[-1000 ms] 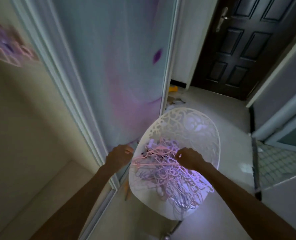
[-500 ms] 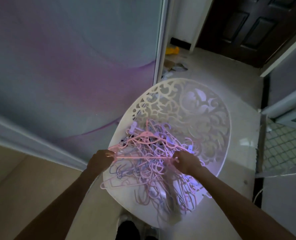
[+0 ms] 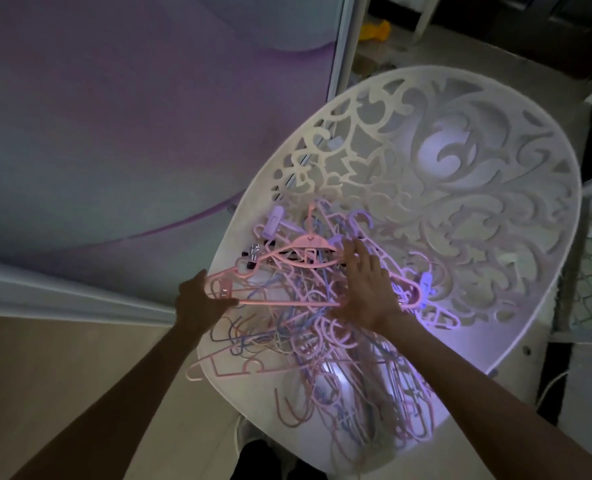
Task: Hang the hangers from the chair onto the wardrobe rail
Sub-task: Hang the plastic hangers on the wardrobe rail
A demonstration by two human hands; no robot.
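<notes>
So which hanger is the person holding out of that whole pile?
The big pink hanger on top of the pile. The left hand grips its left end and the right hand lies open across it; the other hangers lie loose on the chair.

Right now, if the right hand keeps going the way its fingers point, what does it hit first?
Probably the lilac hanger hooks just past the right hand, then the chair's cut-out backrest; depth is unclear.

Smooth plastic hangers (image 3: pixel 298 299), matt, seemingly plastic openwork chair (image 3: pixel 460 188), glossy floor (image 3: pixel 467 53)
</notes>
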